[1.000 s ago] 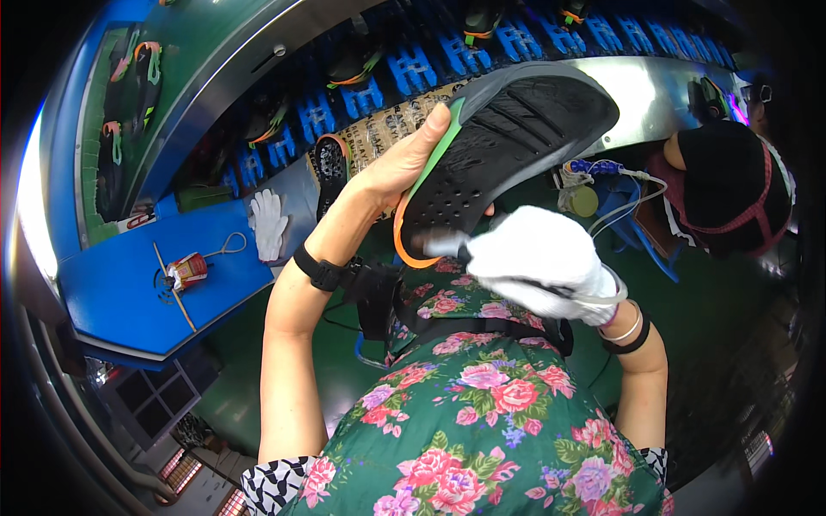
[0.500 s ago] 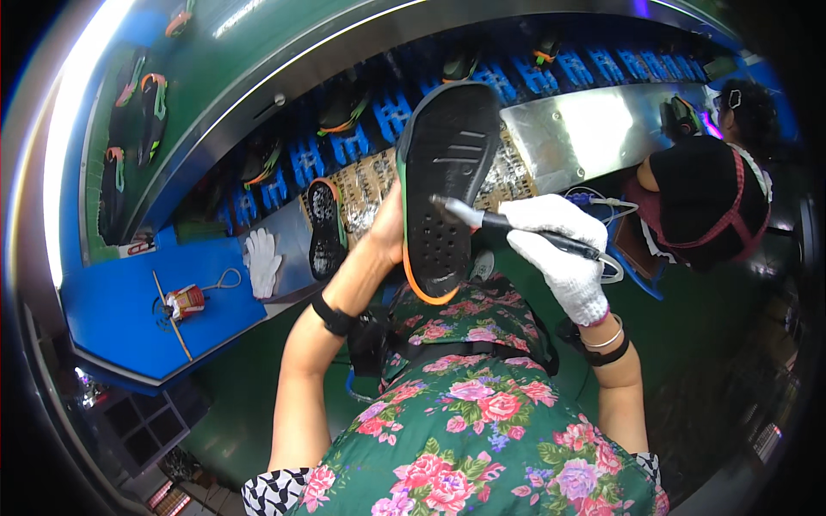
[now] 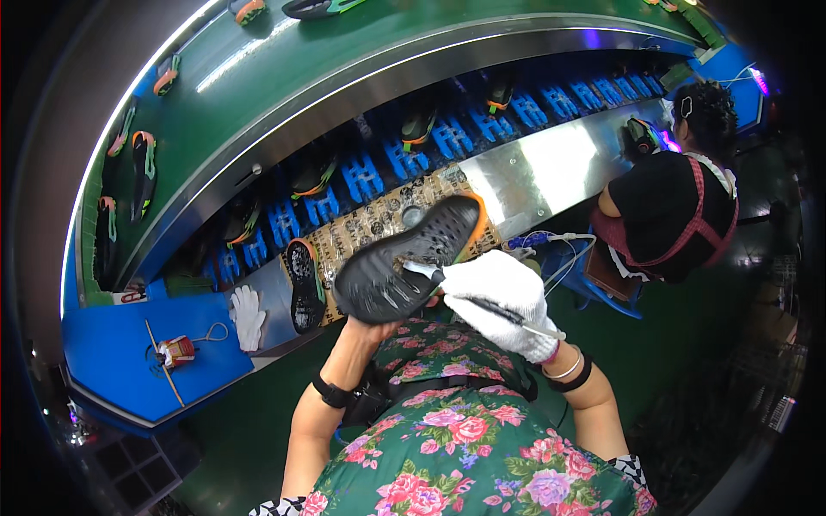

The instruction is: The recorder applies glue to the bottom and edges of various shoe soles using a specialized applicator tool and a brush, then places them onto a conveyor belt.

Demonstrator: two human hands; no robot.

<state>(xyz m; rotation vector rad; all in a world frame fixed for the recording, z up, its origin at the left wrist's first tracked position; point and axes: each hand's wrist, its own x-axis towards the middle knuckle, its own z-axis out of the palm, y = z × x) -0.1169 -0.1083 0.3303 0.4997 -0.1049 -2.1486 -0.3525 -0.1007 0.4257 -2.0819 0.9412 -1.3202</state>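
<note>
My bare left hand (image 3: 376, 331) is closed on the near edge of a black shoe sole (image 3: 372, 277) with an orange-trimmed end. The sole tilts, its perforated inner face towards me and its orange end pointing up to the right. Shiny wet streaks show on that face. In a white knit glove, my right hand (image 3: 508, 297) grips a brush (image 3: 423, 268) with a dark handle and a cord or hose trailing from it. The brush tip touches the middle of the sole. Most left fingers are hidden under the sole. Left of it lies another black sole (image 3: 306, 288) with whitish wet patches.
Patterned brown cardboard (image 3: 366, 211) covers part of the metal ledge. Beyond runs a line of blue holders (image 3: 361, 178), several carrying shoe parts. A loose white glove (image 3: 248, 318) and a red container (image 3: 176, 353) with a stick rest at left. At right, a co-worker (image 3: 667, 215) sits nearby.
The sole has swung from upright to slanting, its orange end now up at the right, and sits lower. My right hand has moved left and down with the brush, still on the sole.
</note>
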